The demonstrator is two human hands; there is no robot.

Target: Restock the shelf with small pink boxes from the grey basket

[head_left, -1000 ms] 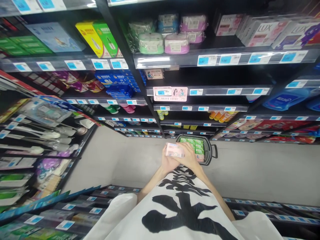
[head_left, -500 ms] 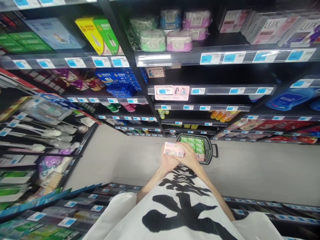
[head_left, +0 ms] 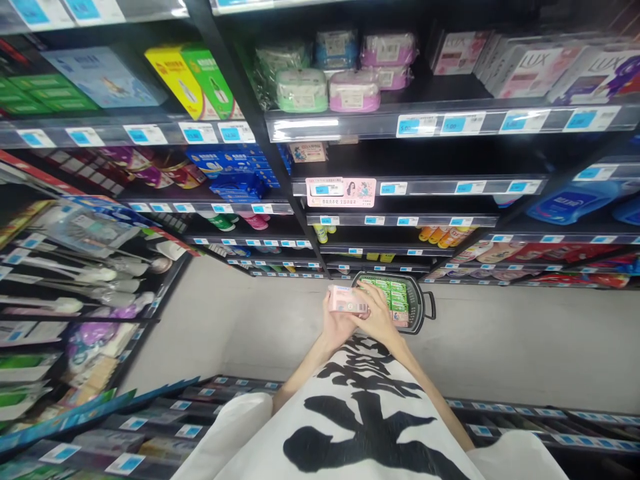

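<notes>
A pink and white box [head_left: 346,299], which looks like packaged soap, is held in front of my body. My left hand [head_left: 337,328] is closed around its left side and underside. From the right, my right hand [head_left: 376,317] grips the box's right end, fingers bent over it. Beyond my right hand a dark shopping basket [head_left: 416,301] stands on the floor. Inside it are several green packs [head_left: 398,293] in rows and a pink pack [head_left: 400,319] at the near edge. My right hand hides part of the basket's left side.
Ahead, a tall shelf unit [head_left: 345,127] carries soap dishes [head_left: 354,92], LUX boxes [head_left: 537,70] and price tags. Brushes hang on a rack [head_left: 75,280] at the left. Grey floor [head_left: 270,313] runs between this unit and low shelves [head_left: 165,420] behind me.
Both hands still hold the pink box in nearly the same place. The view has tilted slightly, so the upper shelves sit a little lower in the picture.
</notes>
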